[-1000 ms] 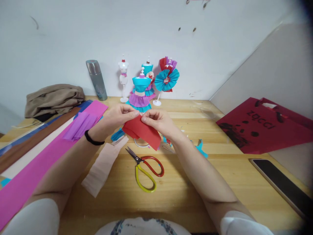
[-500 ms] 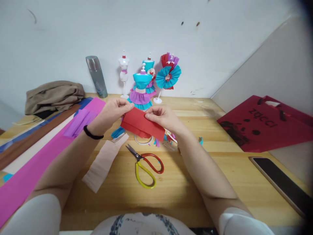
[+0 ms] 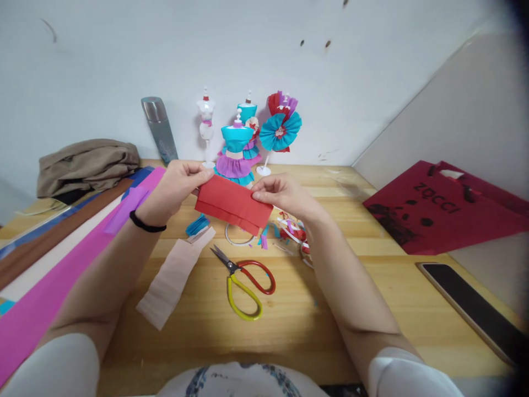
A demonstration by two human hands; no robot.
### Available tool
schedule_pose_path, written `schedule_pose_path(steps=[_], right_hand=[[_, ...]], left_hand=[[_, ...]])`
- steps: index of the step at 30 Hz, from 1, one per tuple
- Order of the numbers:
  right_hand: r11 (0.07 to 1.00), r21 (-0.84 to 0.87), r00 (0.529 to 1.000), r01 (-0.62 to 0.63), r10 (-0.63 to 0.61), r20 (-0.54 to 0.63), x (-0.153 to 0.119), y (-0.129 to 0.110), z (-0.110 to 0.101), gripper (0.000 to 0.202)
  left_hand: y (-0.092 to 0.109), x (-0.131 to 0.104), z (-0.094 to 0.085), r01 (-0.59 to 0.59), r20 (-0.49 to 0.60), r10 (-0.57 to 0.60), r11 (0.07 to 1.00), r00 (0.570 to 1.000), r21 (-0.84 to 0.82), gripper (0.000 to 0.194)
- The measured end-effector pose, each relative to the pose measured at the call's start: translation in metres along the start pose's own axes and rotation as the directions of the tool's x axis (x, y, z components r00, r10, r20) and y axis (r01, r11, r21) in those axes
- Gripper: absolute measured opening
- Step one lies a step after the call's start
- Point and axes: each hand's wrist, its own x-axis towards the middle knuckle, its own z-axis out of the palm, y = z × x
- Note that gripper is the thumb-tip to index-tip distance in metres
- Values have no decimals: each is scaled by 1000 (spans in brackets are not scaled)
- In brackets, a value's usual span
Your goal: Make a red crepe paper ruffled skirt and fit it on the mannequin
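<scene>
Red paper (image 3: 233, 204): up in the air over the surface (image 3: 297, 342), stretched between the two hands, with a fold line running along its lower part.
Left hand (image 3: 177, 184): nearly closed, thumb and fingers pinching the paper's upper left corner; a black band (image 3: 146, 223) sits around the wrist.
Right hand (image 3: 285, 194): thumb and forefinger pinched on the paper's right end near the top edge, the other fingers loosely curled.
Scissors (image 3: 232, 268): lying on the surface below the paper, blades slightly apart and pointing up and left, one handle red, one yellow.
Pale pink strip (image 3: 169, 286): flat on the surface, left of the scissors.
Blue bundle (image 3: 197, 224): folded, just beside the top of that strip.
White ring (image 3: 227, 236): on the surface, partly behind the paper, with colourful scraps (image 3: 264, 241) to its right.
Long magenta strip (image 3: 53, 292): over on the left, a purple piece (image 3: 126, 212) lying on it.
Dress forms: along the wall, a mostly white one (image 3: 206, 118), one in turquoise and purple ruffles (image 3: 235, 140), one with a big turquoise flower (image 3: 281, 132), and another partly hidden between.
Bottle (image 3: 161, 132): by the wall, near a brown cloth (image 3: 88, 165).
Red bag (image 3: 446, 212): off to the right, phone (image 3: 471, 309) nearer the person.
</scene>
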Motion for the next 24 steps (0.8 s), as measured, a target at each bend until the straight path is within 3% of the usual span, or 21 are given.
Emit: schedule_pose_path(steps=[8, 24], right_hand=[[999, -32, 999, 18, -18, -26, 0, -2, -9, 7], [998, -28, 993, 57, -60, -104, 1, 0, -17, 12]], left_hand=[[0, 1, -4, 1, 2, -1, 1000, 1000, 2, 24], [-9, 7, -10, 39, 20, -40, 999, 999, 17, 28]])
